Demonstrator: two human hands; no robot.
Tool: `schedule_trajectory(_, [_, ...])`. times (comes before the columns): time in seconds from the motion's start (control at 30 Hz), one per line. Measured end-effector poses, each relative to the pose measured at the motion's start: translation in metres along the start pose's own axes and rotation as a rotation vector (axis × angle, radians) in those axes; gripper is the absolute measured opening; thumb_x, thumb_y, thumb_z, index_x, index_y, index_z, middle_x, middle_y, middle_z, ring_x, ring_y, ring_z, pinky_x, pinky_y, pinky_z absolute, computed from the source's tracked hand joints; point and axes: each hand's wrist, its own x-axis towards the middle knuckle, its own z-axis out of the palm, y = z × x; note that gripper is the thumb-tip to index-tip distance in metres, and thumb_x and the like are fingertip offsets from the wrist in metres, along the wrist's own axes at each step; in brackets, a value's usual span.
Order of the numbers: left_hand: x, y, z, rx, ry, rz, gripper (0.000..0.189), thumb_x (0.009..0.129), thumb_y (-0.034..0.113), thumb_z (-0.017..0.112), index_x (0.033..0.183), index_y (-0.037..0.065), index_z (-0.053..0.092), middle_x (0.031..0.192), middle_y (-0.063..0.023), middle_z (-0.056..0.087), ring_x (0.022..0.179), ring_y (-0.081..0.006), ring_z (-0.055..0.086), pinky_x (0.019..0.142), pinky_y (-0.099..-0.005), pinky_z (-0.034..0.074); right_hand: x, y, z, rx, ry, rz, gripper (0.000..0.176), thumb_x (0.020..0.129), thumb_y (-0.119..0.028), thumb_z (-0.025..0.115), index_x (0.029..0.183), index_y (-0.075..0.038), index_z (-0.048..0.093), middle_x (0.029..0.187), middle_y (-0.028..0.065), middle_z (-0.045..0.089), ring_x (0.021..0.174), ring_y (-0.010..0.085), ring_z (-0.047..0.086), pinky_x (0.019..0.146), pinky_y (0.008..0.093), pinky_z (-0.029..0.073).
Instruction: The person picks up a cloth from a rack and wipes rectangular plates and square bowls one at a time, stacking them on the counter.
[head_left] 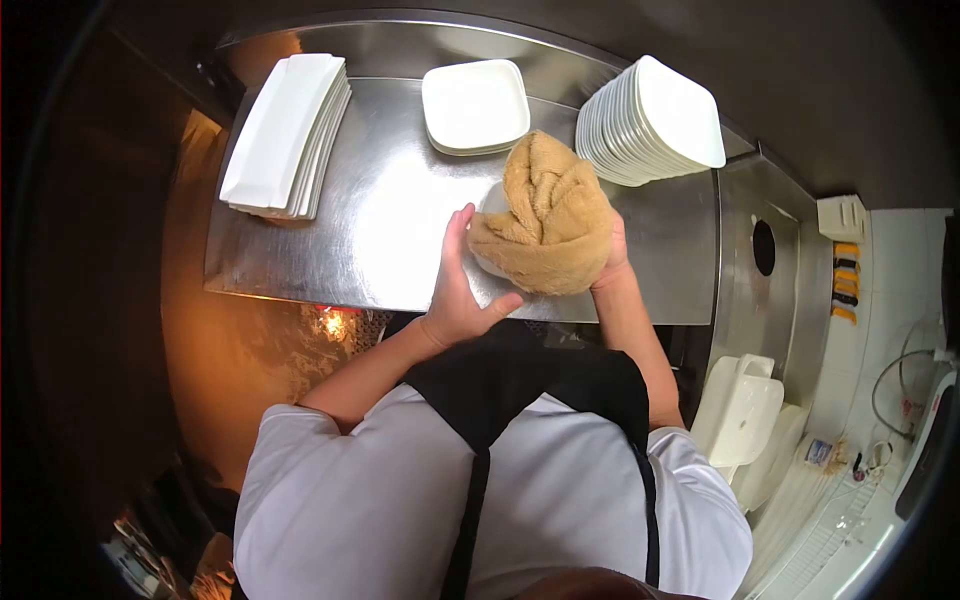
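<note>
A bunched tan cloth (pixel 550 225) is over the steel counter (pixel 380 240), in front of my body. My right hand (pixel 615 250) is closed around its right side, the fingers mostly hidden by the cloth. To the left of the cloth, my left hand (pixel 467 290) has its thumb and fingers spread apart. A white rounded edge (pixel 490 265) shows between that hand and the cloth; most of this white item is covered. Just beyond the cloth lies a short stack of square white plates (pixel 475 105).
Long rectangular white plates (pixel 285 135) are stacked at the counter's left. A tall leaning stack of square white plates (pixel 680 110) is at the back right. White containers (pixel 740 415) stand at right, near a steel surface with a round dark hole (pixel 764 248).
</note>
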Motion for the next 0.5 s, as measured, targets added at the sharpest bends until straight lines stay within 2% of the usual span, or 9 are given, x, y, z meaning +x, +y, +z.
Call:
schedule_trajectory(0.1, [0.019, 0.028, 0.016, -0.601, 0.057, -0.199, 0.087, 0.093, 0.024, 0.071, 0.154, 0.000, 0.013, 0.152, -0.0245, 0.031, 0.141, -0.0324, 0.034, 0.115, -0.0464, 0.031, 0.004, -0.001, 0.002, -0.188, 0.382, 0.007, 0.051, 0.106, -0.035, 0.044, 0.144, 0.000, 0.045, 0.138, 0.0165, 0.056, 0.121, 0.0288, 0.058, 0.103, 0.0420, 0.048])
schedule_trajectory(0.17, [0.043, 0.039, 0.022, -0.756, 0.079, -0.394, 0.072, 0.095, 0.016, 0.067, 0.151, 0.001, 0.024, 0.145, -0.0195, 0.044, 0.135, -0.0262, 0.045, 0.111, -0.0412, 0.039, 0.005, -0.005, 0.012, -0.866, 0.463, -0.237, 0.049, 0.106, -0.028, 0.044, 0.145, 0.001, 0.043, 0.140, 0.0175, 0.054, 0.123, 0.0284, 0.056, 0.102, 0.0390, 0.047])
schedule_trajectory(0.2, [0.049, 0.034, 0.025, -0.766, 0.178, -0.375, 0.053, 0.097, 0.008, 0.061, 0.143, 0.000, 0.035, 0.135, -0.0124, 0.055, 0.125, -0.0185, 0.055, 0.104, -0.0349, 0.046, 0.002, -0.005, 0.015, -1.201, 0.497, -0.364, 0.048, 0.106, -0.025, 0.044, 0.146, 0.002, 0.042, 0.141, 0.0181, 0.053, 0.123, 0.0281, 0.055, 0.101, 0.0374, 0.047])
schedule_trajectory(0.27, [0.060, 0.034, 0.027, -0.695, 0.179, -0.270, 0.052, 0.097, 0.007, 0.061, 0.141, 0.001, 0.036, 0.135, -0.0123, 0.055, 0.124, -0.0187, 0.055, 0.103, -0.0347, 0.047, -0.006, 0.009, 0.016, -1.210, 0.468, -0.655, 0.062, 0.105, -0.041, 0.045, 0.148, 0.003, 0.037, 0.142, 0.0187, 0.049, 0.128, 0.0283, 0.051, 0.105, 0.0384, 0.043])
schedule_trajectory(0.3, [0.062, 0.034, 0.028, -0.660, 0.182, -0.223, 0.051, 0.097, 0.006, 0.061, 0.140, 0.001, 0.036, 0.135, -0.0123, 0.055, 0.124, -0.0187, 0.055, 0.103, -0.0346, 0.047, -0.010, 0.020, 0.023, -1.334, 0.461, -0.728, 0.064, 0.102, -0.040, 0.051, 0.148, 0.003, 0.038, 0.142, 0.0208, 0.048, 0.130, 0.0299, 0.048, 0.106, 0.0409, 0.042])
schedule_trajectory(0.33, [0.059, 0.033, 0.029, -0.589, 0.085, -0.177, 0.058, 0.103, 0.024, 0.055, 0.147, -0.001, 0.029, 0.144, -0.0157, 0.046, 0.134, -0.0220, 0.047, 0.110, -0.0370, 0.040, -0.014, 0.030, 0.031, -1.458, 0.464, -0.807, 0.067, 0.099, -0.039, 0.056, 0.148, 0.003, 0.038, 0.142, 0.0229, 0.047, 0.133, 0.0315, 0.046, 0.107, 0.0435, 0.041])
schedule_trajectory(0.4, [0.042, 0.022, 0.042, -0.689, -0.090, -0.132, 0.070, 0.105, 0.040, 0.045, 0.152, -0.004, 0.018, 0.153, -0.0182, 0.034, 0.141, -0.0250, 0.037, 0.115, -0.0384, 0.032, -0.013, 0.046, 0.040, -1.592, 0.527, -0.984, 0.073, 0.095, -0.040, 0.064, 0.148, 0.003, 0.038, 0.143, 0.0260, 0.045, 0.136, 0.0335, 0.042, 0.109, 0.0471, 0.038])
schedule_trajectory(0.47, [0.035, 0.010, 0.042, -0.608, -0.335, -0.013, 0.093, 0.102, 0.063, 0.027, 0.156, -0.007, -0.001, 0.164, -0.0194, 0.011, 0.150, -0.0289, 0.019, 0.121, -0.0392, 0.016, -0.012, 0.042, 0.038, -1.502, 0.549, -0.935, 0.074, 0.091, -0.036, 0.069, 0.147, 0.002, 0.040, 0.140, 0.0251, 0.048, 0.133, 0.0322, 0.045, 0.108, 0.0456, 0.039])
schedule_trajectory(0.5, [0.036, 0.011, 0.037, -0.596, -0.369, -0.017, 0.093, 0.102, 0.064, 0.028, 0.156, -0.007, -0.001, 0.164, -0.0192, 0.011, 0.150, -0.0291, 0.019, 0.121, -0.0395, 0.016, -0.012, 0.030, 0.034, -1.393, 0.520, -0.796, 0.071, 0.089, -0.031, 0.073, 0.145, 0.002, 0.042, 0.137, 0.0232, 0.052, 0.129, 0.0306, 0.050, 0.105, 0.0431, 0.042])
